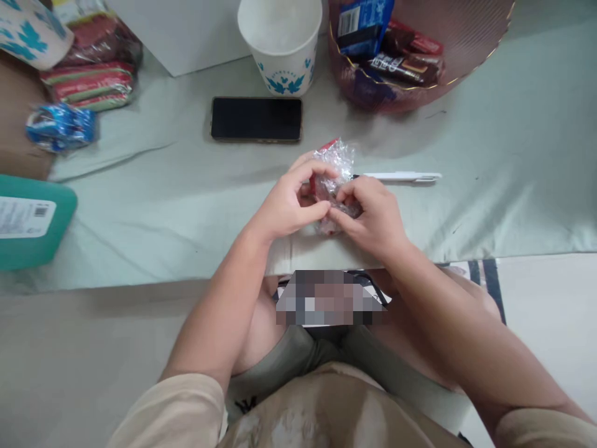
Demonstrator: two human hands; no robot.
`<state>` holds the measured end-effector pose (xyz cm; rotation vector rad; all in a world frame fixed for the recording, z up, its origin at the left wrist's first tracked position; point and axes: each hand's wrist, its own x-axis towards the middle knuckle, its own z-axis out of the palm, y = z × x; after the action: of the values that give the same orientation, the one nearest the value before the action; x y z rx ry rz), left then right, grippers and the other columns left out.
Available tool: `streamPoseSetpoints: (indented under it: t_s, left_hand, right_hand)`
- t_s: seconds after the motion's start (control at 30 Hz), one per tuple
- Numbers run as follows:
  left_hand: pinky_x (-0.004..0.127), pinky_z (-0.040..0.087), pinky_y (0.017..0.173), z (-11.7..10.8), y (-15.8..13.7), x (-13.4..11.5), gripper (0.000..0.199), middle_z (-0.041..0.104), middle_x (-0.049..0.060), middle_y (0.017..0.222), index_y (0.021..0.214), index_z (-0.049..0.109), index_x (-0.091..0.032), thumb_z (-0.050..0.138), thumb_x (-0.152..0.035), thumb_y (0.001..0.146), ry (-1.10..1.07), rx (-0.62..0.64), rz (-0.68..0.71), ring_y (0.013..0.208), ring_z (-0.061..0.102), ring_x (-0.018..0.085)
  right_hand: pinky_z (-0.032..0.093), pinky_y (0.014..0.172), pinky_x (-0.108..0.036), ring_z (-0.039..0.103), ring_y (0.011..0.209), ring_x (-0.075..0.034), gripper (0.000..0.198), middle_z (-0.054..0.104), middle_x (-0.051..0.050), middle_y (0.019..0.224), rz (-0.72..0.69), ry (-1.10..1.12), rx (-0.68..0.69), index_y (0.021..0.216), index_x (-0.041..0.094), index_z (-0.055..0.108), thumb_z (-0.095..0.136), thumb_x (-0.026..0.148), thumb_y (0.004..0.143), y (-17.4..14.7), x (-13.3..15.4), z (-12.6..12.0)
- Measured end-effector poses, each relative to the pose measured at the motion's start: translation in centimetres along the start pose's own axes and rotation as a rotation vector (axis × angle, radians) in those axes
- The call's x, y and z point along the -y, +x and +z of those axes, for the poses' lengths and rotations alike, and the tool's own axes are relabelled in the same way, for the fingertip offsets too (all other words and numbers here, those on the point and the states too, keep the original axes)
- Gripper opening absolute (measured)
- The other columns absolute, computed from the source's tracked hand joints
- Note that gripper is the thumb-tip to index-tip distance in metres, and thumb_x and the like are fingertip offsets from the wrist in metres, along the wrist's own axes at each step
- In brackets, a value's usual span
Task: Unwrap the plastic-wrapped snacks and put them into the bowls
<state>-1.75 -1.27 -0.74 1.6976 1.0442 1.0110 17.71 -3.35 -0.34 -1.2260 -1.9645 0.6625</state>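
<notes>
Between my hands, just above the front edge of the table, is a crinkled clear plastic wrapper [342, 158] with red parts showing at its left side. My left hand [298, 196] grips it from the left, thumb and fingers curled around it. From the right, my right hand [373, 211] pinches its lower part, the thumb tip close to my left thumb. What the wrapper contains, if anything, is hidden by the fingers and glare. A white pen [405, 177] lies just beyond my right hand, its left end partly covered.
A black phone [256, 119] lies ahead, with a white paper cup [289, 62] behind it. At the back right stands a pink glass bowl [466, 56] holding packaged snacks. To the left are a green container [37, 249], a blue packet [60, 127] and red packets [93, 84].
</notes>
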Motion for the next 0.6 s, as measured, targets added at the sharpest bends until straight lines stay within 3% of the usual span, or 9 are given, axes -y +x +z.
streamPoseSetpoints:
  t_s: [0.2,0.3,0.37,0.47,0.6]
  left_hand:
    - [0.028,0.057,0.067,-0.4,-0.1,0.3,0.026,0.063,0.007,0.124,0.1,0.068,-0.022,0.068,-0.014,0.075,0.062,-0.192,-0.016,0.083,0.066,0.015]
    - [0.024,0.054,0.06,0.0,-0.2,-0.2,0.032,0.063,0.007,0.125,0.105,0.067,-0.023,0.068,-0.014,0.075,-0.016,-0.121,-0.023,0.073,0.062,0.011]
    - [0.024,0.054,0.06,0.6,-0.5,-0.4,0.049,0.064,0.006,0.123,0.12,0.063,-0.028,0.07,-0.014,0.074,-0.115,-0.035,-0.046,0.07,0.062,0.01]
    - [0.027,0.058,0.065,1.3,-0.7,-0.2,0.076,0.065,0.005,0.126,0.141,0.049,-0.035,0.075,-0.016,0.073,-0.227,0.011,-0.084,0.075,0.067,0.013]
    - [0.028,0.06,0.07,1.6,-0.6,0.5,0.081,0.065,0.006,0.125,0.143,0.045,-0.037,0.078,-0.018,0.072,-0.28,-0.021,-0.117,0.078,0.07,0.014]
  right_hand:
    - [0.053,0.083,-0.039,0.062,0.092,-0.022,0.021,0.062,-0.005,0.101,0.029,0.09,-0.22,0.107,0.025,0.057,0.063,0.04,0.094,0.8,-1.4,-0.6]
    - [0.056,0.084,-0.039,0.063,0.103,-0.022,0.039,0.061,-0.008,0.124,0.065,0.234,-0.174,0.127,0.028,0.052,0.064,0.041,0.093,1.1,-1.4,-0.2]
    - [0.056,0.086,-0.039,0.063,0.108,-0.023,0.046,0.059,-0.009,0.132,0.06,0.274,-0.129,0.132,0.029,0.051,0.067,0.039,0.09,1.3,-1.1,0.1]
    - [0.055,0.083,-0.037,0.064,0.1,-0.022,0.029,0.066,-0.007,0.118,0.053,0.253,-0.134,0.116,0.026,0.062,0.067,0.029,0.087,1.7,-0.6,0.3]
    - [0.051,0.069,-0.03,0.058,0.075,-0.013,0.013,0.063,-0.002,0.101,0.183,0.339,-0.192,0.098,0.024,0.061,0.066,0.025,0.086,2.0,-0.7,0.3]
